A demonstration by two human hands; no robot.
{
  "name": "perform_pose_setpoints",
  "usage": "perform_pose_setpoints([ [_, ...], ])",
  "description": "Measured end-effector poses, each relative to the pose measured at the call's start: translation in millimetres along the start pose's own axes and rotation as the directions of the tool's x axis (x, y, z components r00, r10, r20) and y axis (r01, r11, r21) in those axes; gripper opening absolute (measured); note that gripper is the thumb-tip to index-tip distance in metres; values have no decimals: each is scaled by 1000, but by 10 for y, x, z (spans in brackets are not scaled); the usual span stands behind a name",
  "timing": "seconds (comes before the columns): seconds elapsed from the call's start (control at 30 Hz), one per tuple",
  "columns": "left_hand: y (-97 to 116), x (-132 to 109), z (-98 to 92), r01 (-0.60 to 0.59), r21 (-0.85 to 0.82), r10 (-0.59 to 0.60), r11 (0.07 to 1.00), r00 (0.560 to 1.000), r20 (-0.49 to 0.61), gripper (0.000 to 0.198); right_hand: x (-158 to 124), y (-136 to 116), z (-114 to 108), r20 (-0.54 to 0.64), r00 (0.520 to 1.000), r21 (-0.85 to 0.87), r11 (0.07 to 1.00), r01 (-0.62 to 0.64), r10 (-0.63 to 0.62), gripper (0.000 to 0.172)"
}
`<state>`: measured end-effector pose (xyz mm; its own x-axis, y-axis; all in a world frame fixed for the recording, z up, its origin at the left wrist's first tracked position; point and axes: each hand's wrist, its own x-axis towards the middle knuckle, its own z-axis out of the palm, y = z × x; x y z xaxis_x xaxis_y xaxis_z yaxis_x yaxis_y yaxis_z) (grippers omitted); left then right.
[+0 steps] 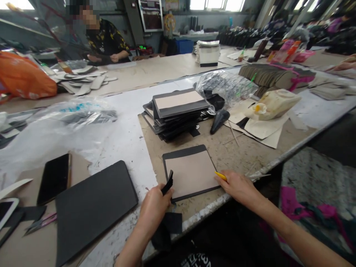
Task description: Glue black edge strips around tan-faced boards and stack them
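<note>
A flat black panel with a beige sheet (191, 171) on it lies at the table's front edge, between my hands. My left hand (155, 204) is closed round a narrow black strip (168, 183), which sticks up over the panel's lower left corner. At the panel's right edge, my right hand (236, 185) grips a slim yellow tool (221, 175); its exact kind is unclear. A thin pale point shows behind that hand. Just beyond the panel rises a stack of similar black panels (180, 105). Small black pieces (174, 222) lie below my left hand.
Left of me are a large black panel (96, 207), a phone (54, 178) and small pink-handled snips (41, 223). A dark cone-shaped object (220, 121) and a stained plastic container (276, 105) stand right of the stack. Across the table, a person (108, 40) handles dark material.
</note>
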<state>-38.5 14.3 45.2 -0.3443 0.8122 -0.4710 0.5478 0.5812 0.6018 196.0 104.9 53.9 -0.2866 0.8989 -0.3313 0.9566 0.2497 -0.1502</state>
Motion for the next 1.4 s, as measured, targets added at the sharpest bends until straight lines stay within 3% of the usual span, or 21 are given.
perform_pose_setpoints([
  [0.23,30,-20,-9,23,16,-23,1000,1000,-15,16,39,-9,-21,51,999,-42,999,9,-7,33],
  [0.83,-21,-12,-1,-26,-39,26,999,1000,-14,16,38,2,19,24,999,-67,997,29,-27,35],
  [1.4,33,-22,21,9,-19,-9,1000,1000,-18,14,32,-30,-15,45,999,-78,997,18,-15,35],
])
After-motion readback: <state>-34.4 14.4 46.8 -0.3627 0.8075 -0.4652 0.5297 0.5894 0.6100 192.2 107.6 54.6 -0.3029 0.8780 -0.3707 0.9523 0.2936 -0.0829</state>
